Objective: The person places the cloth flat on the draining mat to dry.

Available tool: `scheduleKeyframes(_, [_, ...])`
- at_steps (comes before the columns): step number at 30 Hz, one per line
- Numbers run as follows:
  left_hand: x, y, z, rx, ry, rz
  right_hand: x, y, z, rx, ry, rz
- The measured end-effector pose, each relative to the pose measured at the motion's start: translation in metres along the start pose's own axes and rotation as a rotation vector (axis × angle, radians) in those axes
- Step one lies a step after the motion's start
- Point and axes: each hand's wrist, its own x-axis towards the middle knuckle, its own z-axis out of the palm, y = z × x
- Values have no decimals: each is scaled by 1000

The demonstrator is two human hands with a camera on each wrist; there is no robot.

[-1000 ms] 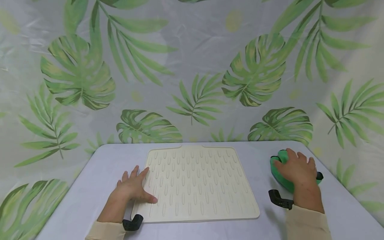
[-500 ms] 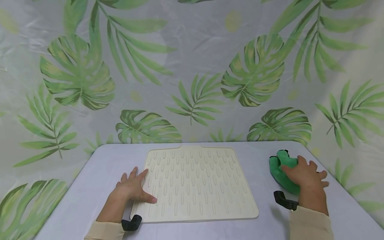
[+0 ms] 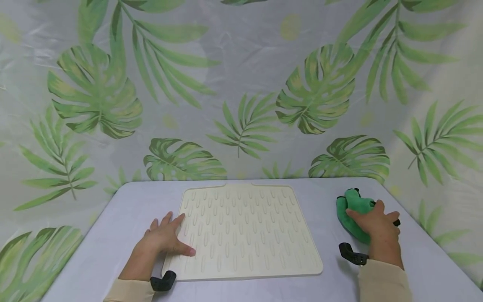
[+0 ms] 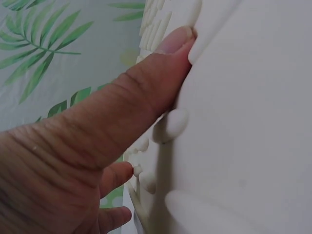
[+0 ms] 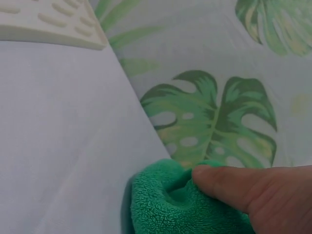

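A cream mat (image 3: 245, 235) with raised oval ridges lies on the table. My left hand (image 3: 160, 239) rests on its left edge, fingers spread; in the left wrist view the thumb (image 4: 156, 73) touches the ridged surface. To the right of the mat lies a bunched green terry cloth (image 3: 354, 222) with black edging. My right hand (image 3: 381, 228) is over the right part of this cloth, with fingers apart. The right wrist view shows the right thumb (image 5: 229, 185) on top of the cloth's folds; the other fingers are hidden there.
A white cloth covers the table (image 3: 328, 197). Behind it hangs a pale curtain (image 3: 241, 84) printed with green leaves. The table's right edge runs close beside the green cloth. Each wrist carries a black camera mount (image 3: 352, 253).
My right hand shifted right and its fingers spread off the cloth's right end, then it came back left over it. The left hand keeps its place on the mat.
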Motion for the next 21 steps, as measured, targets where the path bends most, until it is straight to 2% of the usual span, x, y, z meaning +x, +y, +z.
scheduleKeyframes(9, [0,-1,0,-3,3,12,5,1,8,-132,36,-110])
scheduleKeyframes(14, [1,-1,0,-7,4,8,8,1,12,-142,51,-124])
scheduleKeyframes(21, [2,-2,2,-18,-11,10,8,1,14,-158,21,-138])
